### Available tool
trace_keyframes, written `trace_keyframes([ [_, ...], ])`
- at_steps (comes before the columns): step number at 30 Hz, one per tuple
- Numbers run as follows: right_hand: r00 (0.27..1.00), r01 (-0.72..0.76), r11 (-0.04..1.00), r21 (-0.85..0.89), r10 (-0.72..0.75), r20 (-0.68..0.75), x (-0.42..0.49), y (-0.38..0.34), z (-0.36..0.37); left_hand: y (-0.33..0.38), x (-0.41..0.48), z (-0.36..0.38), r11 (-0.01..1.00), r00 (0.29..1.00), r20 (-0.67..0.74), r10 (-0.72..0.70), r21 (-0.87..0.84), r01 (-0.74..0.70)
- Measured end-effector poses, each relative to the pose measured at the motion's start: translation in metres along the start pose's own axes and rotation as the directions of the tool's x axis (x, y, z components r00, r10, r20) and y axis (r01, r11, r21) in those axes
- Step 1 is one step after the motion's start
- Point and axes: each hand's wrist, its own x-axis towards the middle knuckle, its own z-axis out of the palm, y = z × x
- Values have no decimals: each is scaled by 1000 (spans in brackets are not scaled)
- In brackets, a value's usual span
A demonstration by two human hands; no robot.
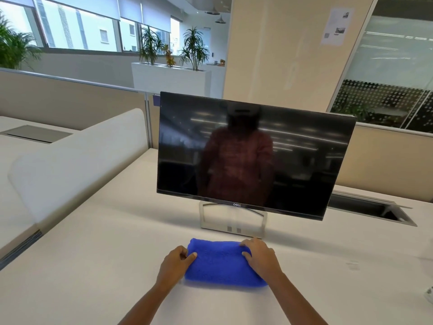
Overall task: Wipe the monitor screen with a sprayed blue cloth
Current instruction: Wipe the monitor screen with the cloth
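The folded fluffy blue cloth (221, 263) lies on the white desk (93, 266) before the dark flat monitor (253, 156); your left hand (174, 263) and right hand (261, 256) pinch its ends.

Folded blue cloth (222, 263) on desk; dark monitor (253, 156) upright behind.

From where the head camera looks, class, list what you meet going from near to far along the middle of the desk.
Blue cloth, held at its ends by the left hand and right hand → monitor stand → monitor screen → white planter.
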Motion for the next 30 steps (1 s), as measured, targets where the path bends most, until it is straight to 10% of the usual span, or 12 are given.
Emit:
trace_keyframes([
  [6, 975, 145, 974, -175, -171, -142, -5, -14, 15, 8, 8, 8, 988, 999, -25, -45, 143, 48],
  [10, 919, 394, 916, -80, -390, 56, -10, -24, 24, 17, 14, 9, 992, 993, 27, -111, 55, 109],
  [14, 930, 343, 937, -62, -330, 159, -15, -26, 31, 36, 13, 4, 942, 977, 99, -188, -263, 208],
  [18, 995, 72, 923, 378, -41, -88, -17, -36, 13, 64, 7, -6, 901, 998, -2, -67, -430, 60],
  [21, 988, -153, 548, 823, 116, 107, -13, -52, -12, 82, 1, -9, 897, 969, -202, 142, -388, -212],
  [25, 944, -311, -20, 950, 110, 312, -14, -67, -39, 94, -10, -9, 844, 837, -257, 483, -119, -523],
  [30, 951, -308, -304, 901, -64, 303, -15, -86, -58, 90, -3, -15, 866, 842, -226, 491, 17, -500],
])
